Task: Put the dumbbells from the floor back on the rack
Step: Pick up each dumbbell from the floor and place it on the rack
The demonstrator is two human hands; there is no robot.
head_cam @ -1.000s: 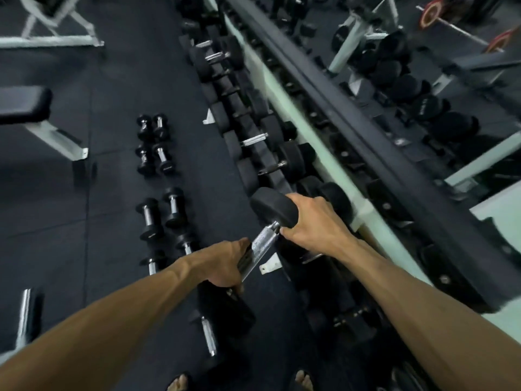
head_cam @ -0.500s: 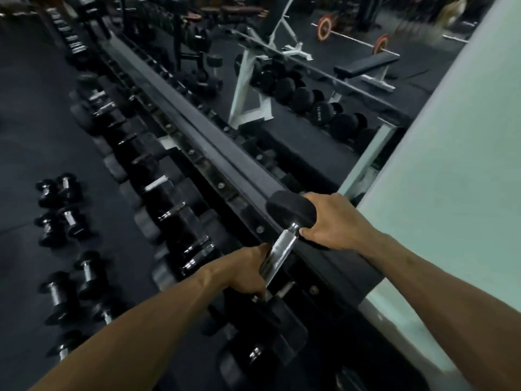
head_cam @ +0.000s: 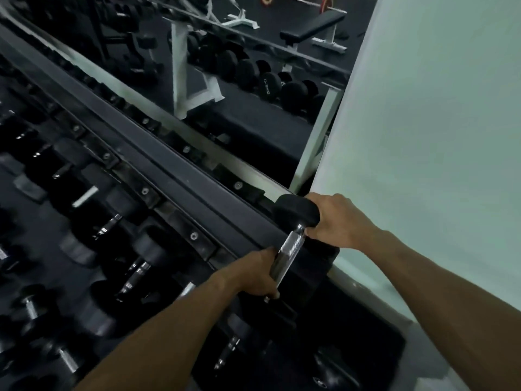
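Observation:
I hold a black rubber dumbbell (head_cam: pixel 296 211) with a chrome handle over the right end of the dark rack (head_cam: pixel 174 176). My left hand (head_cam: pixel 253 275) grips the lower part of the chrome handle. My right hand (head_cam: pixel 337 221) curls round the far head from the right side. The near head is dark and mostly hidden below my left hand. The dumbbell tilts, far head up, above the rack's top rail near its end.
Several black dumbbells (head_cam: pixel 112 227) fill the rack's lower tiers to the left. A mirror (head_cam: pixel 239 80) behind the rack reflects a white bench and more weights. A pale green wall (head_cam: pixel 437 122) stands close on the right.
Both hands carried the dumbbell up and right, from low over the floor to the rack's right end. The view swung right, so the floor dumbbells left the frame.

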